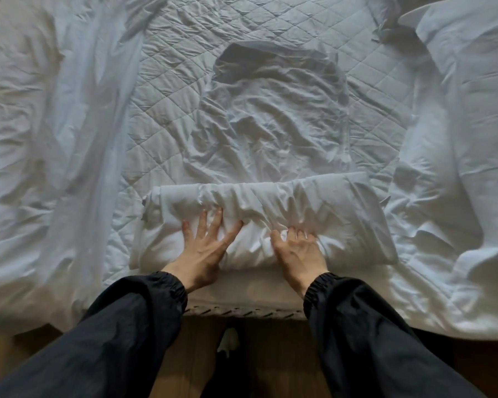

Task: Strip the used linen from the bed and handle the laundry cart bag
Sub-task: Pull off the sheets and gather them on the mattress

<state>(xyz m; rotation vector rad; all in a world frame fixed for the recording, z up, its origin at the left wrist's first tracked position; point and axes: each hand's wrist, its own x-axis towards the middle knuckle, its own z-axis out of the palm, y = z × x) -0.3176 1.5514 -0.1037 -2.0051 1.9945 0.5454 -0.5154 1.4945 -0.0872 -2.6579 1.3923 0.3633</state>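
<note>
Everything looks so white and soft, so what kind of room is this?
Probably a bedroom, maybe in a hotel: a quilted mattress pad laid bare, a plump white pillow at the side, and a rolled sheet at the bed's near edge.

No readable text anywhere in view. I checked the rolled linen [270, 202], the quilted mattress pad [161, 90] and my dark sleeves [127, 326]. No print, tag, brand or number is legible on any of them.
</note>
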